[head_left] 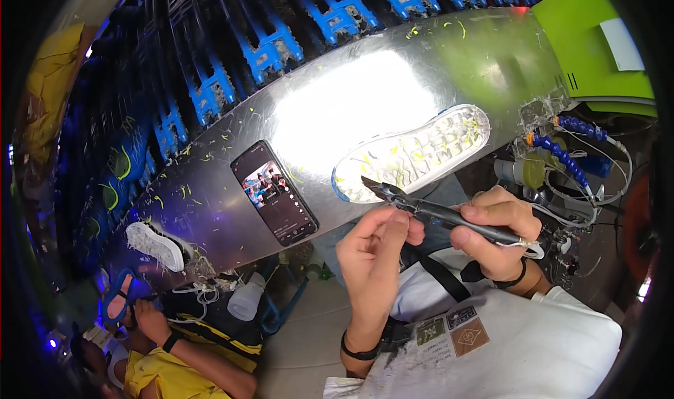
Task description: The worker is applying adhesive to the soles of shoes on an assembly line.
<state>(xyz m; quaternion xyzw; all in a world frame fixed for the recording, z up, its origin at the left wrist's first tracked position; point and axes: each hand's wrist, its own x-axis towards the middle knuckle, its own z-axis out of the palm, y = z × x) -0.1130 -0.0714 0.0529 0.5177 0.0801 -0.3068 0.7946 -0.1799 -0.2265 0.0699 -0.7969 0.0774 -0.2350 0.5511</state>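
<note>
A long black trimming tool with a dark jawed tip (393,194) lies in my right hand (498,223), whose thumb and fingers wrap round its body. A thin cord or hose leaves the rear end of the tool. My left hand (379,248) is closed in a pinch just below the front of the tool, and what its fingertips hold, if anything, is hidden. Beyond the tip, a white shoe sole (421,150) rests tread side up on the metal table, with yellow-green scraps scattered over it. The tip overlaps the sole's near-left end; whether they touch I cannot tell.
A phone (275,192) with a lit screen lies on the metal table (210,223), left of the sole. Another white sole (156,246) sits farther left. Blue racks (267,51) line the far edge. Blue flexible hoses (562,160) are at right. A person in yellow (175,360) holds a pink-and-blue sole (117,297).
</note>
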